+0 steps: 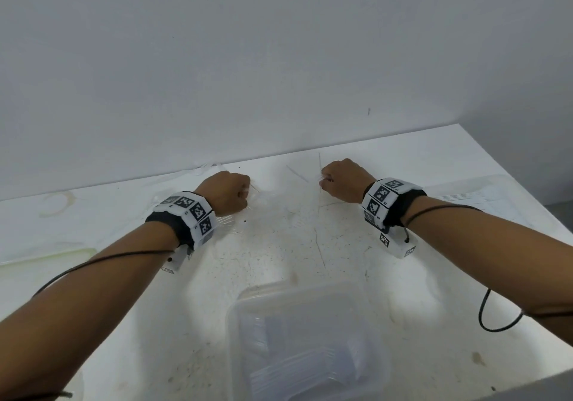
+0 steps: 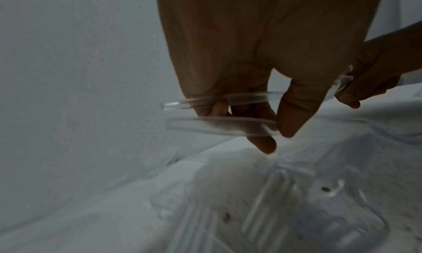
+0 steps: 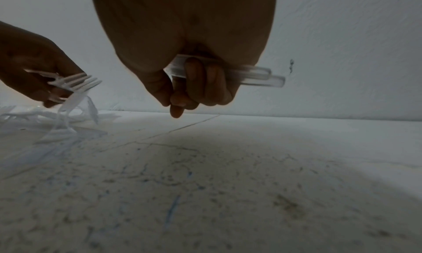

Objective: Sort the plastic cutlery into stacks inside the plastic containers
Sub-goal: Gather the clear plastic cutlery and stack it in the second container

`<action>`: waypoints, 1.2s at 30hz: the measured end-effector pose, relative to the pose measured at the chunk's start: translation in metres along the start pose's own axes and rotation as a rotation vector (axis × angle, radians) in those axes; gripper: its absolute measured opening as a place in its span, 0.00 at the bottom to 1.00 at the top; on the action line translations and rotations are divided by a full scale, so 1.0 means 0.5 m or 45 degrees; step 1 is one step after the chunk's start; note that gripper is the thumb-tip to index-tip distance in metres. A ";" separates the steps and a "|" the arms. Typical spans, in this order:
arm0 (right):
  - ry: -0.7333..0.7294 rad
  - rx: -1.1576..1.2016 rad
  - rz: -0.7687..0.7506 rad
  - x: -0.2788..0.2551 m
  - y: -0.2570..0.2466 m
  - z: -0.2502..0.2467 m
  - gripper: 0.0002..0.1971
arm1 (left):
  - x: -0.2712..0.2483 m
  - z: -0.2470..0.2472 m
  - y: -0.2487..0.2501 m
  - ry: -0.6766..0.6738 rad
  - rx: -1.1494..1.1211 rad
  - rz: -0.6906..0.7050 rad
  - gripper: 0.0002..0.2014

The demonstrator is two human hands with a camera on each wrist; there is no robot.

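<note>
My left hand [image 1: 243, 196] is curled over a heap of clear plastic cutlery [image 1: 231, 225] near the wall. It grips two clear handles [image 2: 220, 126]; in the right wrist view their ends show as fork tines [image 3: 77, 82]. My right hand [image 1: 325, 182] is fisted further right and grips a few clear cutlery handles [image 3: 253, 76], whose other ends are hidden. A clear plastic container [image 1: 235, 317] stands at the table's near edge with stacked cutlery inside. More loose cutlery [image 2: 274, 202] lies under the left hand.
The wall runs right behind both hands. A flat translucent lid [image 1: 46, 258] lies at the left, and another clear tray or lid [image 1: 474, 192] sits at the right. A black cable [image 1: 496, 323] loops off my right forearm. The white tabletop [image 1: 294, 245] is cracked and stained.
</note>
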State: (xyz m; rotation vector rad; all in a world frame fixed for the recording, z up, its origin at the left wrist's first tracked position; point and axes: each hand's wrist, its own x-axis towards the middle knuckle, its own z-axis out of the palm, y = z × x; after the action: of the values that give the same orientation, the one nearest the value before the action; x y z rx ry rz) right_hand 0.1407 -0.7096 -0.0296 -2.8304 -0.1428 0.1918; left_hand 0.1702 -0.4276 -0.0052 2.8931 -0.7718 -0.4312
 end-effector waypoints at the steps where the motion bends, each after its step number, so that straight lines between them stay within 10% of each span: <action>1: 0.000 0.000 0.003 0.000 0.004 0.000 0.19 | -0.003 -0.011 -0.001 -0.032 0.041 -0.005 0.10; 13: -0.027 -0.042 0.001 -0.020 0.015 0.002 0.18 | -0.026 -0.076 -0.044 -0.169 0.383 -0.339 0.08; 17: -0.010 -0.006 0.060 -0.021 0.023 -0.003 0.18 | -0.011 -0.060 -0.018 0.171 0.127 -0.061 0.06; 22: 0.073 0.153 0.200 -0.018 0.035 -0.020 0.20 | 0.019 -0.002 0.082 0.018 0.075 0.349 0.26; 36: 0.089 0.491 0.326 -0.009 0.000 -0.031 0.14 | 0.037 -0.005 0.088 0.044 0.030 0.324 0.07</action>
State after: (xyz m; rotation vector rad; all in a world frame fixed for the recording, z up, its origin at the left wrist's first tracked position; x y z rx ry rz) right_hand 0.1387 -0.7148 -0.0143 -2.4573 0.2476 0.1552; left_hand 0.1657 -0.4747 0.0008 2.7624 -1.1271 -0.3438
